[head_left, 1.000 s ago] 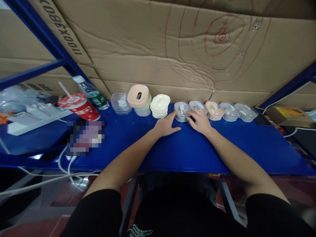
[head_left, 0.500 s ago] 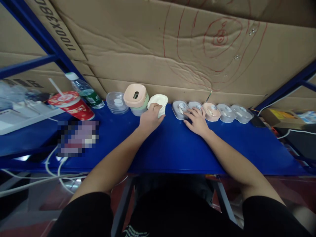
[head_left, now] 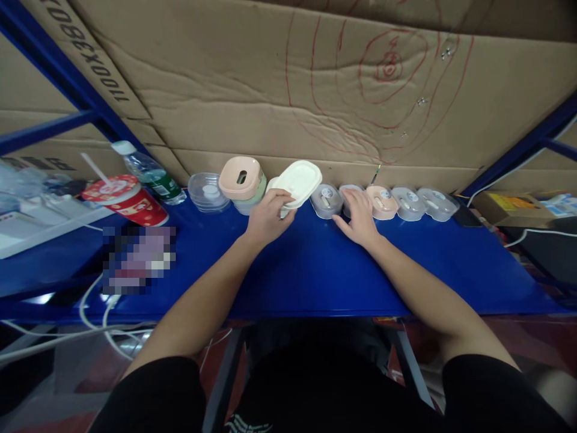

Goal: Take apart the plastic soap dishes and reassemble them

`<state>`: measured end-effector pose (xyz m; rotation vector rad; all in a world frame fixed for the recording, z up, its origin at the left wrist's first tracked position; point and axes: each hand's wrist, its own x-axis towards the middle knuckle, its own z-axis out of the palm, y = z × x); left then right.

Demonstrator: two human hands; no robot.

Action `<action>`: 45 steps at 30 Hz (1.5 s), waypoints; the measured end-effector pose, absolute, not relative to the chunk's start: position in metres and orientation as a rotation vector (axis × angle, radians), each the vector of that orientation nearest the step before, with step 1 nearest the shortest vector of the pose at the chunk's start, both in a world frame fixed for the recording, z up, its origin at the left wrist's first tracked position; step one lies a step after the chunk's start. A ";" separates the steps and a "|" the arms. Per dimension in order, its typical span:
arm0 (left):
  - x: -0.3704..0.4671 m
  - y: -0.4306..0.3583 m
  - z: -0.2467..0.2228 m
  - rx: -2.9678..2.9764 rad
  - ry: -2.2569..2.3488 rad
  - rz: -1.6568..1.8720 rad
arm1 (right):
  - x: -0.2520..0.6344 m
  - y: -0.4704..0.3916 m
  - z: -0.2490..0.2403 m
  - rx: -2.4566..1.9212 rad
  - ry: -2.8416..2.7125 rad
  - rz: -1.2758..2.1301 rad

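Observation:
Between thumb and fingers, my left hand [head_left: 270, 218] pinches a cream plastic lid [head_left: 301, 181], raised and tilted over more cream pieces that it partly hides. To its left stands a stack with a pink slotted piece [head_left: 240, 178] on top of green and clear ones. My right hand [head_left: 359, 218] has its fingers spread over a grey lidded box [head_left: 347, 207], which it partly covers. Just left of that hand sits another grey lidded box [head_left: 326, 201]. A pink lidded box [head_left: 383, 202] and two more grey boxes [head_left: 408, 204] continue the row rightward.
Clear lids [head_left: 208, 193] lie left of the pink stack. A red paper cup [head_left: 130, 198] with a straw and a water bottle [head_left: 151, 174] stand farther left. Cardboard [head_left: 216, 84] walls the back of the blue table [head_left: 315, 276]. A small carton [head_left: 518, 210] sits at right.
My left hand has lifted the cream lid up and to the right from the cream pieces. My right hand stays over the grey box, its fingers slightly shifted. The view has shifted slightly.

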<state>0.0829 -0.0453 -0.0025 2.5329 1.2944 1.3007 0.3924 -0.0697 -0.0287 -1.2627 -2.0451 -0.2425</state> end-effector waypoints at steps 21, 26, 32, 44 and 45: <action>0.058 -0.039 0.023 2.290 1.797 1.487 | 0.393 -0.069 -0.027 -0.971 -2.226 -0.064; 0.027 -0.015 0.023 1.788 2.113 1.553 | 0.394 -0.068 -0.028 -0.991 -2.209 -0.057; 0.022 -0.003 0.018 1.631 2.070 1.619 | 0.393 -0.067 -0.030 -1.026 -2.237 -0.053; 0.033 -0.016 0.024 1.969 1.456 1.857 | 0.391 -0.069 -0.032 -1.070 -2.092 -0.021; 0.039 -0.021 0.024 2.053 1.280 1.780 | 0.392 -0.069 -0.033 -1.073 -2.030 -0.007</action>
